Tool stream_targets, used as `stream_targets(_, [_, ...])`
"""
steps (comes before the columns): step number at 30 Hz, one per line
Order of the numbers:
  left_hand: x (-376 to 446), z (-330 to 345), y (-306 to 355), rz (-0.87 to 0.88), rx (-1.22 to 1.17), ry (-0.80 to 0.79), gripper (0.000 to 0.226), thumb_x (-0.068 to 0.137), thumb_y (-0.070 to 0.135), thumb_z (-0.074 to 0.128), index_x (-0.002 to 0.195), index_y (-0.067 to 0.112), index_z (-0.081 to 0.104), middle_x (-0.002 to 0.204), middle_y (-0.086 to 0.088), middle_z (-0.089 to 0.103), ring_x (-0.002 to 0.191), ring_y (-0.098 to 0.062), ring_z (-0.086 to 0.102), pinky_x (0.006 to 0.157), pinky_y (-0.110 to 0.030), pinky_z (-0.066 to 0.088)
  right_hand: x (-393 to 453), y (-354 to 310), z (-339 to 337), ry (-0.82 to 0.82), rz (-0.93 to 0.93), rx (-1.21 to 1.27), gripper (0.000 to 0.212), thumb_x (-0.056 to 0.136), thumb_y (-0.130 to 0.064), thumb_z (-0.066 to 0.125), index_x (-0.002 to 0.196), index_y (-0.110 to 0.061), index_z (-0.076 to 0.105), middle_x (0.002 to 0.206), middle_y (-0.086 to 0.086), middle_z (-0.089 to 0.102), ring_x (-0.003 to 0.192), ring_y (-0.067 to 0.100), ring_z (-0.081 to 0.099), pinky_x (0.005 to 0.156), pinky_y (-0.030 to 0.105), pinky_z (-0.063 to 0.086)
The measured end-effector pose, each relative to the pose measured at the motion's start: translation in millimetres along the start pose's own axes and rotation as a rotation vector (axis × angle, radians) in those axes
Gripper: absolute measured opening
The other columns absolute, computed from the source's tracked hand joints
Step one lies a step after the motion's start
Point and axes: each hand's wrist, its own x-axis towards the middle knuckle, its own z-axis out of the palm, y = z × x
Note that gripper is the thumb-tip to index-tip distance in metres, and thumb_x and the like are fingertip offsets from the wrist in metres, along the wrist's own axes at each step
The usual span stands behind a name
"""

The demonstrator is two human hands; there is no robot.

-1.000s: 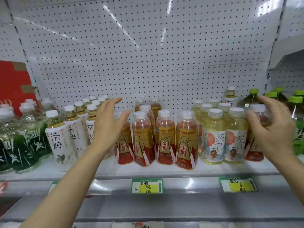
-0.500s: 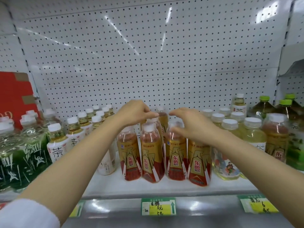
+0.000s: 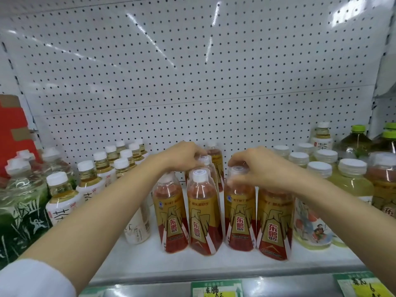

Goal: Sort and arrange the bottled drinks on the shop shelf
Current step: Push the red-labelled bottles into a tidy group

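Two hands on red-gold bottles, front-centre of shelf (image 3: pixel 192 264): left hand (image 3: pixel 184 156) curled over rear cap, right hand (image 3: pixel 255 166) gripping front bottle (image 3: pixel 240 211) neck. Slide upright, keep labels forward.

Open room above bottle caps (image 3: pixel 199 174), bare shelf (image 3: pixel 216 264) front, packed bottle rows either side

Clear glossy plastic bottles (image 3: pixel 240 213) with shiny film labels, glossy white perforated metal backboard (image 3: pixel 192 82), paper price tags (image 3: pixel 216 289)
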Motion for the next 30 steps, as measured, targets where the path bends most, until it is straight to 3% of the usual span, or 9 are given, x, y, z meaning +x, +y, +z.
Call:
stream_targets(4, [-5.9,0.3,0.3,-0.010,-0.050,0.025,0.047,0.096,0.032,0.064,0.141,0.020,0.056,0.134,-0.001,0.062,0.121,-0.020,0.057,0.104,-0.033,0.044,-1.3,-2.0,-3.6,-0.125,0.027,-0.046,0.074,0.064,-0.049,0.086,0.126,-0.031,0.050,0.096,-0.013,0.058,0.090,0.010,0.052,0.071,0.027,0.040])
stream_targets(7, [-7.3,-5.4,-1.2,-0.038,-0.114,0.025,0.039,0.093,0.029,0.068,0.131,0.018,0.062,0.120,-0.007,0.066,0.104,-0.022,0.065,0.094,-0.038,0.054,8.2,5.0,-13.7,-0.129,0.074,0.052,0.064,0.063,-0.040,0.089,0.116,-0.028,0.056,0.101,-0.007,0.060,0.087,0.011,0.055,0.066,0.027,0.041])
stream_targets(10, [-8.1,-6.6,0.6,-0.059,-0.127,0.037,0.038,0.093,0.025,0.068,0.129,0.013,0.063,0.119,-0.004,0.064,0.096,-0.019,0.064,0.090,-0.035,0.056,25.8,14.1,-27.6,-0.105,0.127,0.084,0.060,0.065,-0.033,0.090,0.114,-0.027,0.056,0.102,-0.005,0.060,0.089,0.014,0.058,0.065,0.026,0.042])
stream_targets(14, [-7.8,-6.4,2.9,-0.062,-0.134,0.035,0.047,0.092,0.028,0.069,0.136,0.015,0.058,0.130,-0.004,0.061,0.100,-0.017,0.061,0.092,-0.031,0.053,58.8,25.4,-30.7,-0.106,0.198,0.016,0.068,0.063,-0.031,0.091,0.120,-0.017,0.059,0.106,0.002,0.064,0.091,0.021,0.064,0.061,0.024,0.045])
stream_targets(17, [-5.4,-4.7,1.9,-0.073,-0.140,0.040,0.049,0.092,0.028,0.069,0.138,0.015,0.057,0.131,-0.004,0.060,0.106,-0.018,0.060,0.095,-0.033,0.052,76.4,34.0,-18.3,-0.146,0.269,-0.033,0.064,0.063,-0.029,0.092,0.115,-0.007,0.061,0.098,0.006,0.068,0.078,0.019,0.065,0.056,0.025,0.047])
stream_targets(21, [-1.1,-0.3,-2.3,-0.079,-0.149,0.042,0.047,0.092,0.028,0.069,0.136,0.017,0.057,0.130,-0.004,0.061,0.111,-0.019,0.058,0.097,-0.034,0.050,85.5,50.7,-12.9,-0.170,0.343,-0.024,0.061,0.065,-0.029,0.091,0.109,0.000,0.061,0.094,0.015,0.072,0.078,0.027,0.071,0.068,0.033,0.059])
stream_targets(26, [-0.2,2.6,-3.9,-0.085,-0.174,0.055,0.050,0.091,0.030,0.070,0.138,0.018,0.057,0.133,-0.003,0.060,0.105,-0.014,0.055,0.092,-0.029,0.048,84.9,57.6,-12.4,-0.193,0.309,-0.048,0.063,0.068,-0.031,0.089,0.115,0.001,0.062,0.104,0.014,0.070,0.077,0.023,0.068,0.058,0.027,0.054])
stream_targets(28, [1.0,2.4,-2.2,-0.084,-0.160,0.057,0.049,0.091,0.030,0.071,0.137,0.018,0.058,0.132,-0.002,0.060,0.104,-0.015,0.055,0.089,-0.028,0.046,82.4,54.3,-12.1,-0.196,0.274,-0.080,0.062,0.074,-0.032,0.084,0.123,-0.003,0.059,0.115,0.012,0.067,0.085,0.023,0.065,0.068,0.027,0.052])
stream_targets(30, [2.1,2.2,-0.8,-0.072,-0.141,0.060,0.047,0.091,0.031,0.070,0.135,0.018,0.060,0.132,-0.002,0.062,0.108,-0.016,0.057,0.088,-0.026,0.043,77.7,48.6,-14.2,-0.156,0.218,-0.138,0.064,0.080,-0.036,0.079,0.131,-0.006,0.055,0.128,0.009,0.062,0.107,0.025,0.061,0.087,0.031,0.050])
